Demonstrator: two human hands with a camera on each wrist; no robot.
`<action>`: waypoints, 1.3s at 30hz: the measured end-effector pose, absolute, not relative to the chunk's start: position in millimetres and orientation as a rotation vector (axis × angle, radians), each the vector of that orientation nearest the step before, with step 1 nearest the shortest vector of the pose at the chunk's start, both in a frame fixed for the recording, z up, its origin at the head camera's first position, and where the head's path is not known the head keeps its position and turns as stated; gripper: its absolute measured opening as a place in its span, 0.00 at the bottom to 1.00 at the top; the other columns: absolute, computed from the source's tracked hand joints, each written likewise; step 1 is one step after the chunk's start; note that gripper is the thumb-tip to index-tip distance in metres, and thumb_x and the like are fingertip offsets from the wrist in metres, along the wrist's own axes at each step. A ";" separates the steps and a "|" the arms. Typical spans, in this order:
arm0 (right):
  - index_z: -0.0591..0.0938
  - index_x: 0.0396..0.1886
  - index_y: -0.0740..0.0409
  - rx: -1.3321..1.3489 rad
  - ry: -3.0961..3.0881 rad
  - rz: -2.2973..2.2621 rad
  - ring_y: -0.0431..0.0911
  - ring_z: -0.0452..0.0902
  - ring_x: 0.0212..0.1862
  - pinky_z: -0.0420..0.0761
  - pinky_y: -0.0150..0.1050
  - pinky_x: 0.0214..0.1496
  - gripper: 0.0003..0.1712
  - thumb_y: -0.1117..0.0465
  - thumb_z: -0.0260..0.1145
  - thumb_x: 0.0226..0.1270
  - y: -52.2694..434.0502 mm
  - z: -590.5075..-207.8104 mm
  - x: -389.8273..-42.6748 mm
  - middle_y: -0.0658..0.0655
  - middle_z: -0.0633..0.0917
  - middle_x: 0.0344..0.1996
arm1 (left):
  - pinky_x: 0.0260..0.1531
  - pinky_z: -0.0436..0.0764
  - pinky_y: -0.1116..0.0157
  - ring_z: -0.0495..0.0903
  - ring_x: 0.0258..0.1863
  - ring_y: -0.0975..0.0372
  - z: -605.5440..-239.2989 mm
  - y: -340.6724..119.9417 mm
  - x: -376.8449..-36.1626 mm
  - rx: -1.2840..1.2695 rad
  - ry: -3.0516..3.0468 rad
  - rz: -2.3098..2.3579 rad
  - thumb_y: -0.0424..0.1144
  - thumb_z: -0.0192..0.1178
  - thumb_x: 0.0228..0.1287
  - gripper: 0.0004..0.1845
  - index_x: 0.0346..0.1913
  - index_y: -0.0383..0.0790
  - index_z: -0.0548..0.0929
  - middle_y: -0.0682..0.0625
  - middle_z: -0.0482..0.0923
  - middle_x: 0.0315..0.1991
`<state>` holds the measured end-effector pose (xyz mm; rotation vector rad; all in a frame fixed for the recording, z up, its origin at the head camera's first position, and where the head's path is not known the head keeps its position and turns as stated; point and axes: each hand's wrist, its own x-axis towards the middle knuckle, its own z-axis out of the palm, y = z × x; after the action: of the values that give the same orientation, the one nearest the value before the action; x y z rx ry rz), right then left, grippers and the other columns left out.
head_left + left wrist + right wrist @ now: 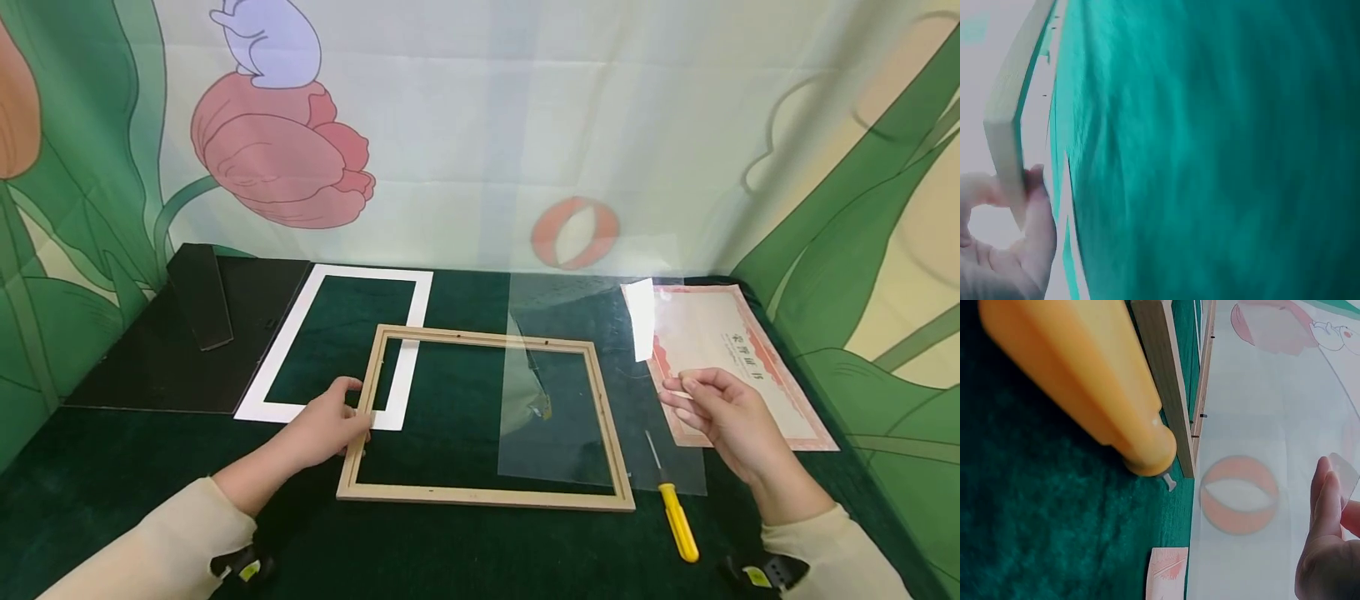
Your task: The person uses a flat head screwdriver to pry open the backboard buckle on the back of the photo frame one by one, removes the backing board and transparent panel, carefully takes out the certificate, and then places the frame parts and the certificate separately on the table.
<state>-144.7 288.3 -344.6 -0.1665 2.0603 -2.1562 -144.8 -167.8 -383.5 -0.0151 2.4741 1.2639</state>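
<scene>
The wooden frame (487, 417) lies flat on the green cloth (450, 550), middle of table. Left hand (330, 425) grips its left side. Right hand (723, 412) pinches the clear sheet (592, 392) by its right edge, near the yellow screwdriver (675, 512) & certificate (738, 333).

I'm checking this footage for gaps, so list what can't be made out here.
- Certificate print: too small in the head view.
- Right hand fingertips: whether they pinch the clear sheet is unclear.
- Left hand fingers: partly behind the wooden frame.
- Left wrist view: blurred.
</scene>
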 end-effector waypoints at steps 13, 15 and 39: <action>0.68 0.43 0.66 -0.127 2.032 -2.204 0.47 0.75 0.43 0.69 0.38 0.41 0.13 0.62 0.51 0.62 290.0 -346.0 -144.4 0.53 0.79 0.38 | 0.11 0.62 0.76 0.57 0.10 0.68 -380.4 -166.4 -134.1 -0.377 1.371 2.170 0.40 0.34 0.65 0.23 0.61 0.38 0.51 0.52 0.62 0.23; 0.68 0.43 0.66 -0.118 2.020 -2.215 0.47 0.75 0.43 0.69 0.38 0.41 0.13 0.62 0.51 0.62 290.2 -346.7 -144.6 0.54 0.79 0.37 | 0.09 0.60 0.76 0.56 0.09 0.68 -380.7 -166.1 -132.2 -0.376 1.313 2.207 0.40 0.34 0.64 0.23 0.61 0.38 0.51 0.53 0.60 0.19; 0.69 0.43 0.65 -0.113 1.777 -2.363 0.46 0.75 0.43 0.70 0.34 0.42 0.10 0.66 0.49 0.63 294.5 -350.2 -151.5 0.56 0.78 0.40 | 0.09 0.61 0.76 0.54 0.09 0.65 -363.9 -208.0 -114.1 -0.194 1.046 2.424 0.41 0.33 0.65 0.14 0.51 0.41 0.52 0.53 0.59 0.16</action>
<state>-151.5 294.5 -350.2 -0.1131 1.7775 -2.3634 -114.1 -208.0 -363.9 -0.1944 1.0465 2.4243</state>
